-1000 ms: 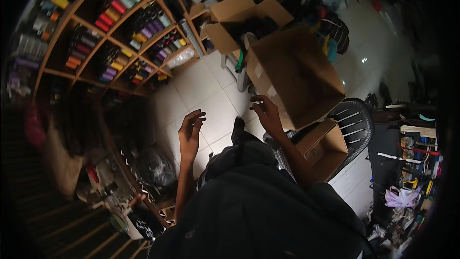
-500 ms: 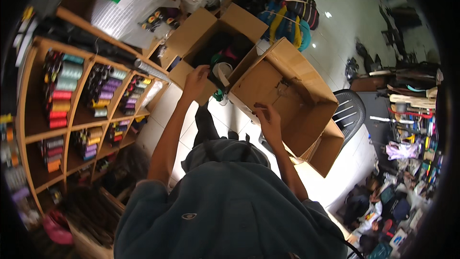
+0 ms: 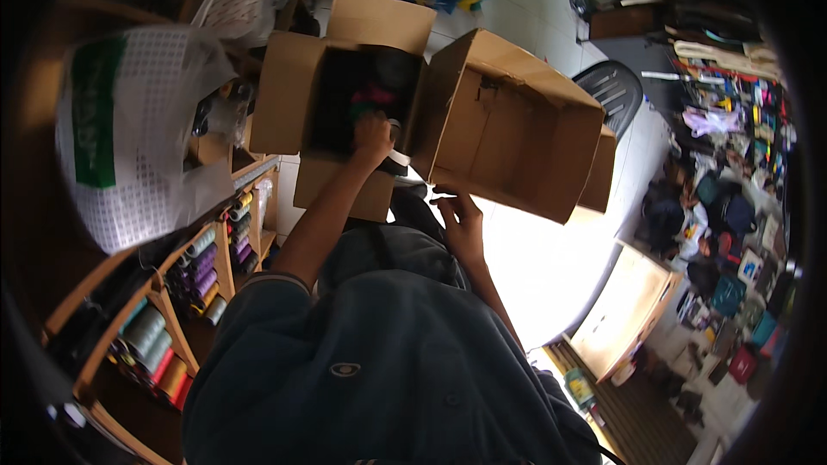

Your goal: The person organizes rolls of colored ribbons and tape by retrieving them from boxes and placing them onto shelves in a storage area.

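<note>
Your left hand [image 3: 372, 136] reaches up into the open cardboard box [image 3: 284, 90] ahead of you, at the lower edge of its dark interior. The fingers are curled in toward the palm, but from behind you cannot tell whether they close on anything — the knuckles hide the fingertips. A pale cone-shaped spool [image 3: 398, 155] sits right beside that hand at the box's near edge; whether the fingers touch it cannot be told either.

Your right hand [image 3: 463, 226] is lower and to the right, at the bottom edge of the second cardboard box [image 3: 517, 142]. Its fingers are spread narrowly and bent upward, the tips touching the underside of that box's lower wall — a supporting touch rather than a closed grasp.

The second box is tipped on its side, its opening facing you and slightly right, its long axis running from upper left to lower right. It presses against the right flap of the first box, which stands with its mouth open toward you and its flaps folded outward.

To your left, wooden shelves [image 3: 164, 310] hold rows of coloured thread spools [image 3: 207, 263], and a white mesh sack [image 3: 129, 133] bulges above them.
</note>
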{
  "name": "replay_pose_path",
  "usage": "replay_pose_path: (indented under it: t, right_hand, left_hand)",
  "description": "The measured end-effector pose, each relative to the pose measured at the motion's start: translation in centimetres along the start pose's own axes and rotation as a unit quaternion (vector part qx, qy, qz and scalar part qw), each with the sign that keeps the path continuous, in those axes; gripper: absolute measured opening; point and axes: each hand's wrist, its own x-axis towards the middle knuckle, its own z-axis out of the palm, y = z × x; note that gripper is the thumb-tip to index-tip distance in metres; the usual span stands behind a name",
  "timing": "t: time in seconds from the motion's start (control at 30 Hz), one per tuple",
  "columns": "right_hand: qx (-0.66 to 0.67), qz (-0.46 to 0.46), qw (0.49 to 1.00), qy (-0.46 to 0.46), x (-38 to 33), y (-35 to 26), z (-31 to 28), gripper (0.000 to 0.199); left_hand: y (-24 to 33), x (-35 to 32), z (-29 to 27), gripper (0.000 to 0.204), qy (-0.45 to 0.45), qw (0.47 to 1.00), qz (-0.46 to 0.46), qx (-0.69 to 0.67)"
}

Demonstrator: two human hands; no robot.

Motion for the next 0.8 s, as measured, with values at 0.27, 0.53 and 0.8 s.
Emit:
replay_pose_path:
  t: [0.27, 0.53, 0.8]
  right_hand:
    - [0.013, 0.024, 0.998, 0.055, 0.1, -0.7, 1.4, 0.018]
    - [0.016, -0.011, 0.999, 0.034, 4.1, -1.0, 0.7, 0.033]
    - [-0.031, -0.244, 0.955, -0.163, 10.3, -8.4, 3.6, 0.06]
  left_hand:
    - [-1.9, -1.5, 3.6, 0.033, 0.04, 0.997, 0.042, -0.055]
    - [-3.4, -3.4, -7.0, 0.034, 0.043, 0.966, 0.21, -0.144]
    - [-2.3, -7.7, -21.1, 0.039, -0.107, 0.94, 0.152, -0.287]
